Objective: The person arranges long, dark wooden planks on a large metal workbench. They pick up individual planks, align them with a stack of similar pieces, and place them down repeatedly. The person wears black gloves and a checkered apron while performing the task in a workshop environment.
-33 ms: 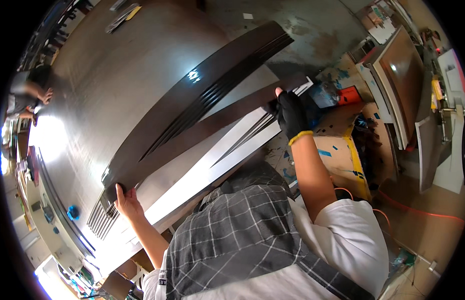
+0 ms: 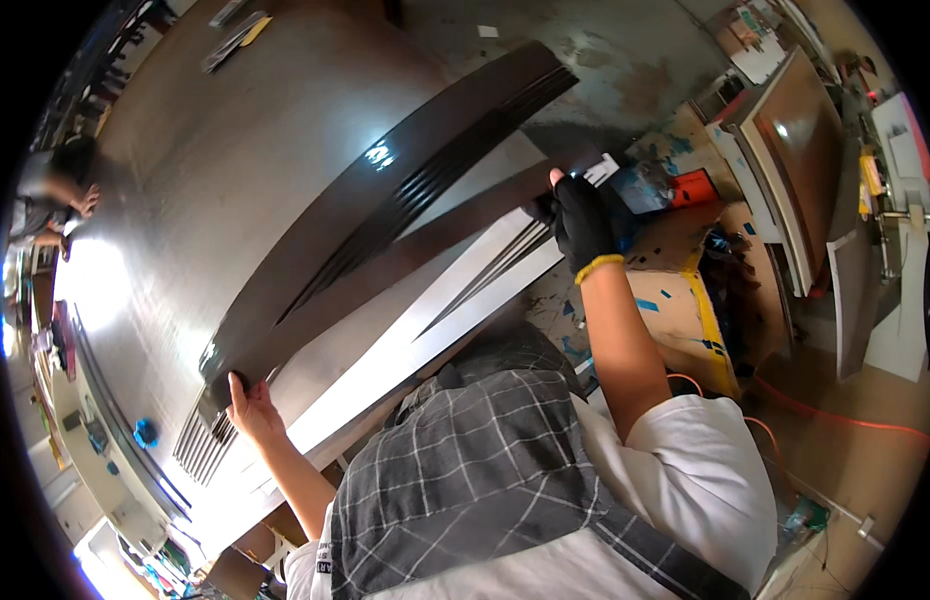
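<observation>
Barely shifted: glossy dark grooved panel point(image 2: 385, 180).
Left grip point(image 2: 257, 412) pinches its left end; gloved right grip point(image 2: 587, 225) clasps its right.

An orange hose point(image 2: 847, 426) runs beside a cardboard box point(image 2: 677, 318).
</observation>
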